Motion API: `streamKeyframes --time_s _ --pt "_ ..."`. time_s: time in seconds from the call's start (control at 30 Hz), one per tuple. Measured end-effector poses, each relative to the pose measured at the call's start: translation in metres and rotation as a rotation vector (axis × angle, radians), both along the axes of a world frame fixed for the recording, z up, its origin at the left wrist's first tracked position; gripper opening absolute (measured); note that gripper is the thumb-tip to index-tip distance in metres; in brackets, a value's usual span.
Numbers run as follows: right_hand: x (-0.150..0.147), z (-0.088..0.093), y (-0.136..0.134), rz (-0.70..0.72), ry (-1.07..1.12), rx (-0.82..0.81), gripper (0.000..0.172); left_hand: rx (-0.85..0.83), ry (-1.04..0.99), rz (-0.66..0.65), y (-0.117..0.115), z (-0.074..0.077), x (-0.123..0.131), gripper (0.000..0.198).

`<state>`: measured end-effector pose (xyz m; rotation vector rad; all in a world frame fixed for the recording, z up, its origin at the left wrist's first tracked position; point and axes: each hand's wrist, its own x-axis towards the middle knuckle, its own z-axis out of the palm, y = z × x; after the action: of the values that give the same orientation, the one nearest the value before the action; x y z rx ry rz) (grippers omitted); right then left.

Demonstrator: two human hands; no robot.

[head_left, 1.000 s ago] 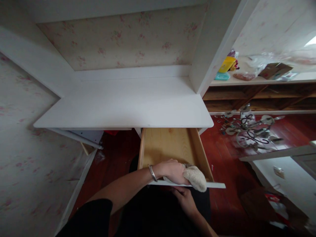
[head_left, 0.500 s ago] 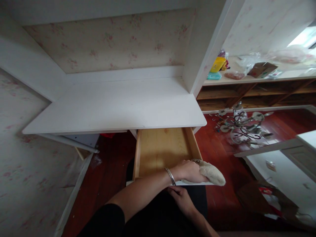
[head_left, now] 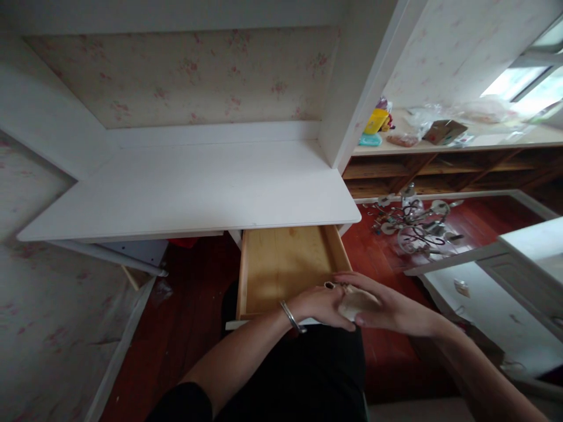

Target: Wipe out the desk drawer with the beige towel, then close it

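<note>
A pulled-out wooden drawer (head_left: pixel 281 264) with a white front sits under the white desk. Over its front right corner, my left hand (head_left: pixel 323 306), wearing a silver bangle at the wrist, is closed on a bunched off-white cloth (head_left: pixel 359 302). My right hand (head_left: pixel 391 305) grips the same cloth from the right side, its fingers curved round it. Part of the cloth is hidden between the two hands.
The white desktop (head_left: pixel 220 187) lies beyond the drawer. To the right, a chandelier (head_left: pixel 420 225) rests on the red wood floor. Behind it, a low shelf unit (head_left: pixel 396 169) carries a yellow container (head_left: pixel 376 121) and plastic bags. A white cabinet (head_left: pixel 475 293) stands at right.
My right hand has come up from below the drawer front and taken hold of the cloth. My left hand has shifted slightly left, and the cloth is now more bunched. The view has turned a little right.
</note>
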<state>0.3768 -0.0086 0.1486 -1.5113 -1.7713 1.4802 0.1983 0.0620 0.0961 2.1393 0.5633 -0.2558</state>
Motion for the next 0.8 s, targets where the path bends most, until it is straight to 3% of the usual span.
streamKeyframes --time_s 0.07,0.13,0.3,0.43,0.6,0.73,0.8 --pt "-0.001 -0.019 0.009 0.13 -0.143 -0.005 0.08 0.032 0.009 0.012 0.002 -0.002 -0.01 0.07" --pt "-0.008 -0.034 0.013 0.2 -0.239 0.005 0.083 0.042 0.008 0.052 0.004 -0.005 -0.023 0.061" --pt "-0.026 -0.042 0.023 0.267 -0.344 -0.008 0.031 0.009 -0.104 0.23 0.0 -0.009 -0.059 0.044" --pt "-0.031 -0.045 0.049 0.322 -0.366 -0.021 0.017 0.051 -0.132 0.422 -0.003 -0.009 -0.086 0.035" --pt "-0.037 -0.042 0.086 0.432 -0.452 0.102 0.028 0.063 -0.133 0.644 -0.003 -0.021 -0.121 0.034" --pt "-0.044 -0.037 0.1 0.448 -0.453 0.349 0.049 0.102 -0.139 0.74 -0.002 -0.038 -0.146 0.031" --pt "-0.046 -0.045 0.1 0.407 -0.528 0.495 0.054 0.109 -0.13 0.771 -0.003 -0.044 -0.153 0.029"
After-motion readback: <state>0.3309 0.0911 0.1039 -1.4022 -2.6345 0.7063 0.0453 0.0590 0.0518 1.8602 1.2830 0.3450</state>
